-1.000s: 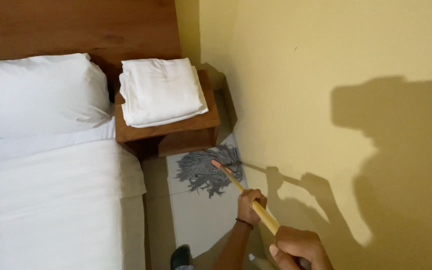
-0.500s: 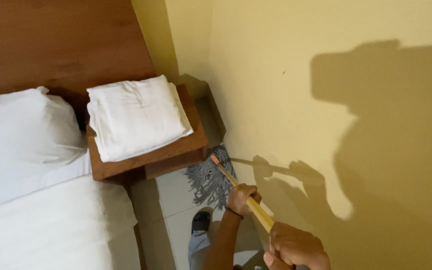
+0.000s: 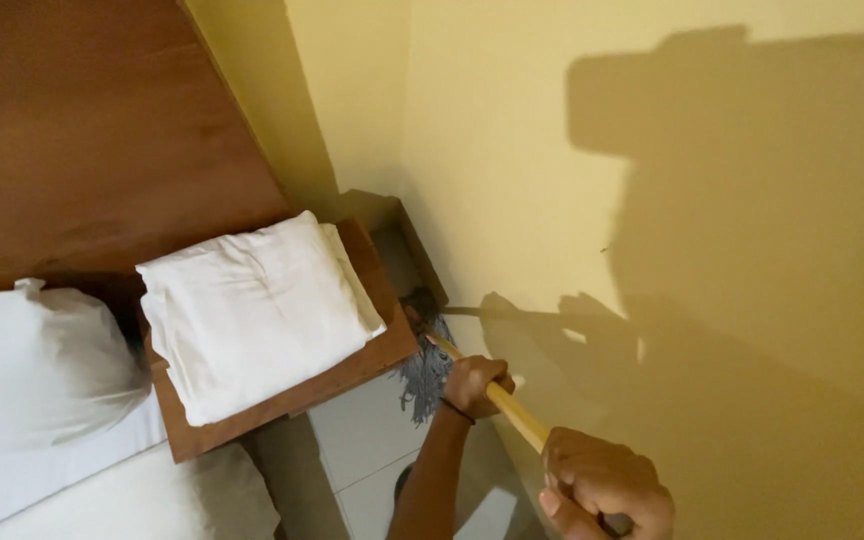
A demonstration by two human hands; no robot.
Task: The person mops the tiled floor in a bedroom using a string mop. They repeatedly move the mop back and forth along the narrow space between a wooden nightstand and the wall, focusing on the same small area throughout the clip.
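**Mop worked into the corner beside the nightstand**

Both hands grip the yellow mop handle [image 3: 512, 415]: the left hand [image 3: 474, 384] lower down, the right hand [image 3: 602, 485] nearer the camera, fingers wrapped tight. The grey string mop head [image 3: 424, 362] lies on the pale tiled floor [image 3: 372, 450], seemingly partly under the wooden nightstand [image 3: 362, 362] bearing folded white linen [image 3: 252, 310].

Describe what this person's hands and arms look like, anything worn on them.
Both hands are bare, no gloves. The left hand has a thin dark band around its wrist, and the forearm behind it is uncovered, no sleeve in view. The right hand shows no ring or band; its wrist is cut off by the frame.
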